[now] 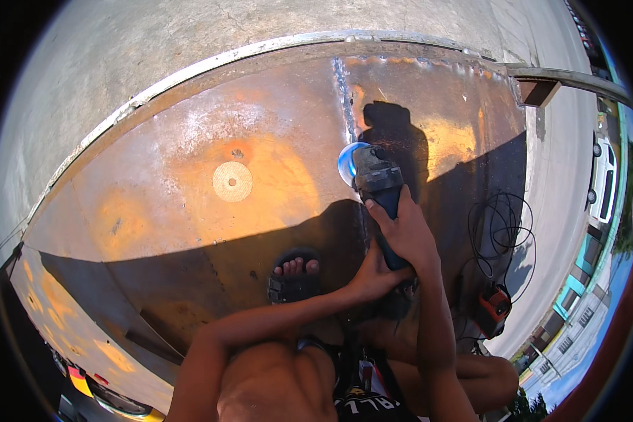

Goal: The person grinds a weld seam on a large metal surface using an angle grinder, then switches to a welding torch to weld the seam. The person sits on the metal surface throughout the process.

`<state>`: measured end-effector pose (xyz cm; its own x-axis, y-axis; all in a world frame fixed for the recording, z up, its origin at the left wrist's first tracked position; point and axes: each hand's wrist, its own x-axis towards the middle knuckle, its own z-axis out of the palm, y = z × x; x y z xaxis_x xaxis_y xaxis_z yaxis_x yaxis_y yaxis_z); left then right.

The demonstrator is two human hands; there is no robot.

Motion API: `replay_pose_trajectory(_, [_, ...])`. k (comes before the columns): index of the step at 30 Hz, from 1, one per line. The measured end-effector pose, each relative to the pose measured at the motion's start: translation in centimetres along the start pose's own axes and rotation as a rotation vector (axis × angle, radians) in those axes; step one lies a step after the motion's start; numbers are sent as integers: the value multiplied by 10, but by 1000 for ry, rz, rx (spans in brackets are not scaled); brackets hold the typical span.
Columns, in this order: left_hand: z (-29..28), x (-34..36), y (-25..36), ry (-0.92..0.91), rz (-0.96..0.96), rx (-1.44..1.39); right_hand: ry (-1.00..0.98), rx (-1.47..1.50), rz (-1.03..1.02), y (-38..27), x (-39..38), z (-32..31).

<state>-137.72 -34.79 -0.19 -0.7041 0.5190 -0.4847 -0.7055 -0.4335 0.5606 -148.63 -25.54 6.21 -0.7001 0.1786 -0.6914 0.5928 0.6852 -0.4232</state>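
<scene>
Both of my hands are wrapped round a dark angle grinder (381, 184). My right hand (406, 235) is closed on the front of its body, behind the gear head. My left hand (378, 278) is closed further back, on the rear of the body. The grinder's disc (347, 165) has a bluish-white glare and sits over the weld seam (342, 91) that runs across a rusty steel plate (169, 211). I cannot tell whether the disc touches the metal. A round tan abrasive disc (233, 181) with a centre hole lies flat on the plate, left of the grinder.
My sandalled foot (295, 273) stands on the plate near the grinder. On the right are a coiled black cable (496, 232) and a red and black device (494, 307). A pale rail (274, 46) borders the far edge, with concrete beyond. A white vehicle (601, 179) stands farther right.
</scene>
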Motion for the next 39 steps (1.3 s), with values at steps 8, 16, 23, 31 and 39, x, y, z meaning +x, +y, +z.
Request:
replay_pose_trajectory(8, [5, 0, 6, -7, 31, -21, 39, -23, -15, 5, -1, 3])
replay_pose_trajectory(16, [5, 5, 6, -43, 33, -68, 27, -82, -34, -6, 0, -5])
replay_pose_trajectory(23, [7, 14, 19, -61, -136, -125, -21, -130, -11, -12, 10, -16])
replay_pose_trajectory(31, [10, 8, 16, -6, -49, -154, -14, -138, -30, -12, 8, -9])
replay_pose_trajectory(39, [13, 4, 8, 4, -83, -81, 6, -71, -53, -4, 2, -8])
